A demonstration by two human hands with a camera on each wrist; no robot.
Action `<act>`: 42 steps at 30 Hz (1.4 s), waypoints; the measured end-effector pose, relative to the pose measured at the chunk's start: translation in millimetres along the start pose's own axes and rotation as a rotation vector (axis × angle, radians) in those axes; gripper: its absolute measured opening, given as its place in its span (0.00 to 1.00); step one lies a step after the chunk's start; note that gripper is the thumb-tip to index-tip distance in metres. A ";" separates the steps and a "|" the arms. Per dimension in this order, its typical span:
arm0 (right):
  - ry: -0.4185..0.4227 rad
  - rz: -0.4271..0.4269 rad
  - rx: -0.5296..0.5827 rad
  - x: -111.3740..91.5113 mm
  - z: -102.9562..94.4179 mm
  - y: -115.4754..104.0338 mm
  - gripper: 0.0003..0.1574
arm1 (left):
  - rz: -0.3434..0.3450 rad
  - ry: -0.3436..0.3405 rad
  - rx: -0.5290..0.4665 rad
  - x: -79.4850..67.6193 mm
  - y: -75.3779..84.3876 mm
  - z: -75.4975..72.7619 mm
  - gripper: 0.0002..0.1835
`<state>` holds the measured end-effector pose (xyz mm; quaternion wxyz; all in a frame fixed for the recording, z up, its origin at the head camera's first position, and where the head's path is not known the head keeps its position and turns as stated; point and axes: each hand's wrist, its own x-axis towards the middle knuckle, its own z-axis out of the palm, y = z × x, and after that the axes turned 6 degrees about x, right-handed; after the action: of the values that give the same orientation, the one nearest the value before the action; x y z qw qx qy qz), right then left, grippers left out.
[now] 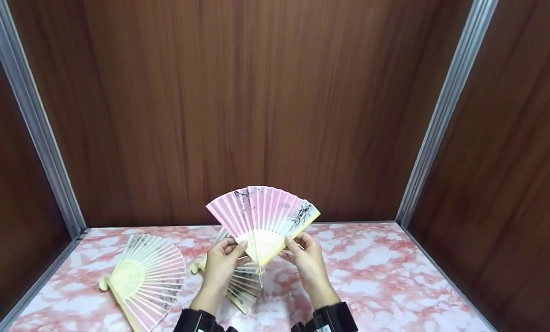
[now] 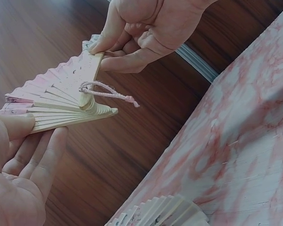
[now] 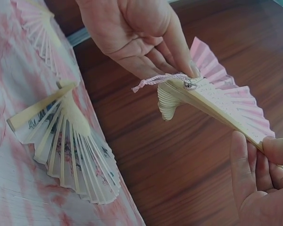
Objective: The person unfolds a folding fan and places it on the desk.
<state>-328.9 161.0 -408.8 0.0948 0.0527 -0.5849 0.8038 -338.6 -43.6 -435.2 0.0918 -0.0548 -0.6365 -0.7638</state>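
A pink folding fan (image 1: 261, 210) with dark painted branches is spread above the table, its ribs meeting at the bottom. My left hand (image 1: 219, 267) pinches its left side between thumb and fingers. On the other side, my right hand (image 1: 309, 263) pinches the pale yellow outer rib. From the fan's pivot hangs a pink knotted cord (image 2: 111, 94), clear in the left wrist view. Behind my left hand lies a second spread fan (image 1: 245, 286), partly hidden; the right wrist view shows its pale ribs (image 3: 75, 150).
A third fan (image 1: 150, 272) lies spread on the left of the table. The tabletop (image 1: 376, 276) has a red and white marbled pattern. Brown wood-grain panels (image 1: 266, 101) with metal corner posts (image 1: 450, 101) enclose the back and sides.
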 end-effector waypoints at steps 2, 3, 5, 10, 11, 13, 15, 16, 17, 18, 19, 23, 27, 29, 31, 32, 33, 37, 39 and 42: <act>0.007 0.001 -0.001 -0.7 0.0 0.9 0.06 | -0.005 0.005 0.002 -0.9 0.4 -0.5 0.10; 0.012 0.001 0.004 -1.2 -0.3 1.4 0.05 | -0.007 0.004 0.003 -1.3 0.2 -0.5 0.10; 0.020 -0.001 0.009 -1.9 -1.6 2.7 0.04 | -0.009 0.006 0.006 -2.1 0.5 0.2 0.11; 0.045 -0.006 0.033 -1.0 -1.6 3.6 0.04 | -0.017 0.050 -0.006 -2.9 2.3 2.2 0.12; 0.053 -0.005 0.044 -0.8 -0.9 3.3 0.04 | -0.020 0.068 -0.017 -3.0 2.9 2.4 0.12; 0.070 -0.007 0.072 0.2 0.5 2.5 0.04 | -0.018 0.103 -0.035 -2.5 4.6 2.9 0.13; 0.085 -0.007 0.105 1.0 1.4 1.3 0.04 | -0.013 0.131 -0.056 -1.7 6.3 3.6 0.15; 0.090 -0.007 0.124 1.1 1.7 0.7 0.04 | -0.009 0.140 -0.063 -1.3 6.9 3.9 0.15; 0.093 -0.007 0.139 1.2 1.8 0.5 0.04 | -0.008 0.148 -0.070 -0.9 7.6 4.3 0.16; 0.095 -0.008 0.153 1.2 1.9 0.3 0.04 | -0.004 0.152 -0.076 -0.6 8.1 4.6 0.16; 0.096 -0.011 0.164 1.1 2.1 0.1 0.05 | -0.001 0.155 -0.084 -0.4 8.8 4.9 0.16; 0.112 -0.008 0.222 0.2 4.0 0.6 0.04 | 0.009 0.173 -0.128 -0.5 9.1 6.2 0.17; 0.146 0.005 0.286 -1.1 8.8 1.8 0.03 | 0.012 0.214 -0.186 -1.4 7.6 8.8 0.19; 0.165 0.012 0.316 -2.5 10.7 2.8 0.05 | 0.017 0.234 -0.213 -2.4 6.9 11.4 0.20; 0.185 0.021 0.337 -3.8 12.6 3.5 0.06 | 0.013 0.256 -0.223 -3.5 5.8 13.7 0.20; 0.194 0.026 0.348 -4.2 13.2 4.0 0.05 | 0.013 0.264 -0.233 -4.1 5.2 15.0 0.20; 0.198 0.030 0.357 -4.8 13.8 4.1 0.05 | 0.013 0.267 -0.243 -4.9 4.9 16.2 0.20; 0.197 0.039 0.388 -5.8 14.9 5.2 0.04 | -0.012 0.228 -0.269 -6.6 3.6 19.1 0.20; 0.191 0.036 0.393 -6.1 16.0 6.2 0.06 | -0.032 0.188 -0.263 -7.7 3.0 21.2 0.22; 0.197 0.029 0.409 -6.3 19.8 7.9 0.09 | -0.066 0.130 -0.235 -10.2 0.7 26.4 0.23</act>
<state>-325.0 139.3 -411.2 0.1273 -0.0161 -0.3985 0.9081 -329.3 -17.1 -431.6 0.1008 0.0054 -0.5369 -0.8376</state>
